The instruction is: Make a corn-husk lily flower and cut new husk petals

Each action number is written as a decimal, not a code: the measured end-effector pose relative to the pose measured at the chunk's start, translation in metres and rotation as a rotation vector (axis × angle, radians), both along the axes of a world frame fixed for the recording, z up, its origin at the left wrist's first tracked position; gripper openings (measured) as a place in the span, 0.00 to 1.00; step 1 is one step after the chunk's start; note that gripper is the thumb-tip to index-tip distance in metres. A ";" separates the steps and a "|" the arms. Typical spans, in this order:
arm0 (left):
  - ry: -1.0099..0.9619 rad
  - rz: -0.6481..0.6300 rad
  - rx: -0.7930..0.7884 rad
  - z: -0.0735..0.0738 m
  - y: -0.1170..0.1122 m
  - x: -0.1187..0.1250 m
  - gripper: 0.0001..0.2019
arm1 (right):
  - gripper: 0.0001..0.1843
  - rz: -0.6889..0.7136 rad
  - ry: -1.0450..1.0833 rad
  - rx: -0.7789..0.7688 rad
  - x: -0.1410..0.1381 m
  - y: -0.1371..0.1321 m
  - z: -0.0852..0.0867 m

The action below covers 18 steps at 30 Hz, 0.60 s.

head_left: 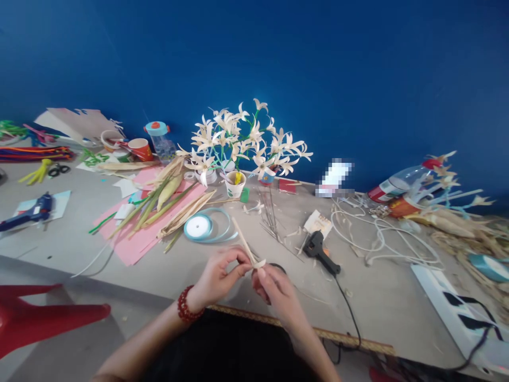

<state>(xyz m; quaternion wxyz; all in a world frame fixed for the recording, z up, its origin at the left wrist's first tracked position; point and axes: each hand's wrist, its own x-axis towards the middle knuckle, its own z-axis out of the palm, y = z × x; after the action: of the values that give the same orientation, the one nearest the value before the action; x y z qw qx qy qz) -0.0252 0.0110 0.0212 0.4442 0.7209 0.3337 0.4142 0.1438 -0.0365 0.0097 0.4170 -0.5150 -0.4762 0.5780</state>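
Note:
A pale, narrow strip of corn husk [243, 237] is pinched between my two hands, low over the front of the table. My left hand [223, 273], with a red beaded bracelet at the wrist, grips it from the left with thumb and fingertips closed. From the right, the thumb and fingers of my right hand [275, 286] press on its curled lower end. Something dark and rounded shows just behind my right knuckles, too hidden to name. Just beyond the left hand lies a spool of light blue ribbon [198, 227], its loose end looping toward the strip.
White husk flowers [228, 124] stand in paper cups [236, 188] at the back. A black glue gun [322, 253] lies right, its cord running off the front edge. Dried husks [169, 191] cover pink paper [131, 249] on the left. A power strip [457, 318] sits at far right.

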 end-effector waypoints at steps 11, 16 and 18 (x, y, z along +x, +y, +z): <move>-0.050 -0.054 0.084 0.003 -0.005 0.000 0.06 | 0.27 0.156 0.561 -0.334 0.002 -0.010 0.012; -0.054 0.057 -0.126 -0.014 0.004 -0.003 0.10 | 0.31 0.113 0.720 -0.129 0.027 -0.018 0.016; -0.081 0.005 -0.229 -0.016 0.006 -0.004 0.11 | 0.28 -0.046 0.536 -0.050 0.034 -0.013 0.015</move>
<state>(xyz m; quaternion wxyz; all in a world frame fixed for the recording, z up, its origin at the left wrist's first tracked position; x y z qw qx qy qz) -0.0290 0.0174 0.0053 0.5359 0.6471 0.3624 0.4034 0.1777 -0.0496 0.0245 0.5283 -0.3643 -0.3226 0.6958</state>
